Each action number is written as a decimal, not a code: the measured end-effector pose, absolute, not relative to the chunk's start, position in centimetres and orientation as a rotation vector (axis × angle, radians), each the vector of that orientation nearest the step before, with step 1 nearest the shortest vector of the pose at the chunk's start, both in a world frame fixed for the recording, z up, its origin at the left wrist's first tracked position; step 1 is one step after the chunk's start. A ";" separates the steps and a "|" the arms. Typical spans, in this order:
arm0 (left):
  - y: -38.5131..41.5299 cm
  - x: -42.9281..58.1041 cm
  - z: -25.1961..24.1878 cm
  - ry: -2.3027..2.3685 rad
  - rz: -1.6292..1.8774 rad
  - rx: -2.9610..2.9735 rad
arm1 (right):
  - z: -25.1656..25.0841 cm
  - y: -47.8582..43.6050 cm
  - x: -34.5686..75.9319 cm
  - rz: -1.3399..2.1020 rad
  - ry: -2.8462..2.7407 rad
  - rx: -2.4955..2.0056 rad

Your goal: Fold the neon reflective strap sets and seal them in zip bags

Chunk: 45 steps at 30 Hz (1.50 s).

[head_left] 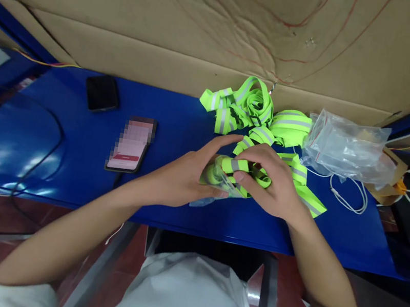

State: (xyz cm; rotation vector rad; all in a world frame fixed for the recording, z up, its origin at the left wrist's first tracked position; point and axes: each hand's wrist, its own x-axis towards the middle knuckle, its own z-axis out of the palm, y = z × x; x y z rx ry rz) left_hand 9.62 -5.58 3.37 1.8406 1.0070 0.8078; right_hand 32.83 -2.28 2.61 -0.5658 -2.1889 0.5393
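Observation:
Both hands meet over the front middle of a blue table (72, 153). My left hand (186, 176) is closed around a small clear plastic bag (219, 182) that holds a folded neon-green reflective strap. My right hand (274, 182) grips the same strap from the right, thumb and fingers pinching it at the bag's mouth. A loose heap of neon-green reflective straps (254, 112) with grey stripes lies just behind the hands, and one strap end trails out to the right of my right wrist.
A stack of clear plastic bags (346, 147) lies at the right, with a white cable (349, 197) beneath it. A phone with a lit screen (130, 147) and a dark phone (101, 92) lie to the left. Cardboard (209, 29) backs the table. A black cable loops at the left.

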 end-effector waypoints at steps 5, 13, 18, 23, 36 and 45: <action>-6.1 10.0 3.7 0.943 0.809 1.545 | 1.9 -2.4 32.5 0.513 -2.091 -0.641; -5.6 8.5 0.7 0.986 0.641 1.454 | 0.5 -3.4 31.3 0.608 -2.164 -0.646; -6.8 7.7 0.5 0.975 0.584 1.589 | -0.2 -3.4 30.6 0.741 -2.146 -0.540; -6.7 8.2 0.7 0.894 0.569 1.456 | 0.4 -4.0 30.3 0.774 -2.181 -0.577; -3.7 7.2 -2.4 0.823 0.488 1.275 | 0.7 -3.9 30.0 1.102 -2.053 -1.012; -3.6 6.5 -3.2 0.763 0.404 1.101 | -1.2 -3.7 29.2 1.098 -2.121 -0.962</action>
